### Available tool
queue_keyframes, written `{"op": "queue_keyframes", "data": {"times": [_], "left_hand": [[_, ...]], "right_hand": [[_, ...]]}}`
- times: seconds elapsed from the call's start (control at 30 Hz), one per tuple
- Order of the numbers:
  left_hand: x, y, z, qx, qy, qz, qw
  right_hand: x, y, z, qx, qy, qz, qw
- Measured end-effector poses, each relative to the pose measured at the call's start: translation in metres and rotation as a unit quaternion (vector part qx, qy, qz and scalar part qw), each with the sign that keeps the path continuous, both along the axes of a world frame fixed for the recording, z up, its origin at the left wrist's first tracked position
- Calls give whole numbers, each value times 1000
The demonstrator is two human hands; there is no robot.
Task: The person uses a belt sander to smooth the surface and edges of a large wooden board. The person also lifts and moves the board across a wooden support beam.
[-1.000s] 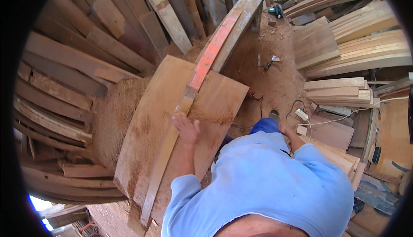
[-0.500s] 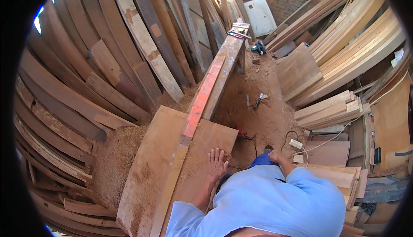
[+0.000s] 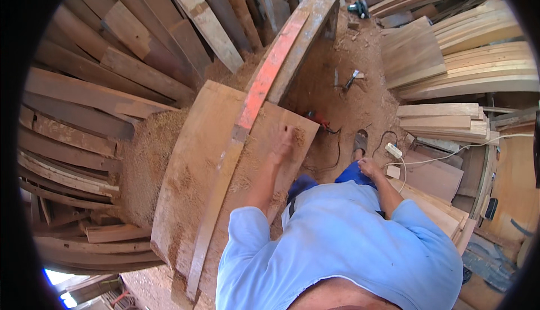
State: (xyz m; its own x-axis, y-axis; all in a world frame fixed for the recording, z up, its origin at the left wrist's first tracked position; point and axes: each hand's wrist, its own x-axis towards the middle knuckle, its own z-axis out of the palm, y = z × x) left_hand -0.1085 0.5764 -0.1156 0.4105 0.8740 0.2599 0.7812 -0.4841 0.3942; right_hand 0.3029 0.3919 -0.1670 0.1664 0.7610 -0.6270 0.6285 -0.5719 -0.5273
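A broad wooden panel lies at a slant in front of me, with wood shavings scattered over it. Along it runs a long straight strip, orange-red at its far part and bare wood nearer me. My left hand is over the panel's right part, just right of the strip, beside a patch of shavings; its fingers look bent but are blurred. Close to my blue-trousered knee, my right hand is closed, and the inside of its grip is hidden.
A narrow bench extends away beneath the strip. On the floor lie a hammer-like tool, a red power tool with its cord, a dark green power tool and a white power strip. Boards are stacked on both sides.
My left hand has gone from lying flat with fingers spread to bent and blurred, farther up the panel. The view has shifted, showing more near my body. My right hand stays closed near the knee.
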Motion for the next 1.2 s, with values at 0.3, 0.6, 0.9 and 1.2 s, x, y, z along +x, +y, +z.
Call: {"op": "queue_keyframes", "data": {"times": [0.3, 0.6, 0.9, 1.2], "left_hand": [[-97, 115, 64, -71, 261, 289, 918], [-85, 97, 3, -45, 225, 212, 950], [-77, 99, 17, -120, 175, 243, 947], [-73, 99, 26, -216, 151, 240, 934]], "right_hand": [[74, 40, -60, 39, -81, 31, 995], [160, 86, -178, -221, -27, 296, 929], [169, 86, -256, -417, -2, 285, 863], [209, 83, -258, -395, 99, 182, 895]]}}
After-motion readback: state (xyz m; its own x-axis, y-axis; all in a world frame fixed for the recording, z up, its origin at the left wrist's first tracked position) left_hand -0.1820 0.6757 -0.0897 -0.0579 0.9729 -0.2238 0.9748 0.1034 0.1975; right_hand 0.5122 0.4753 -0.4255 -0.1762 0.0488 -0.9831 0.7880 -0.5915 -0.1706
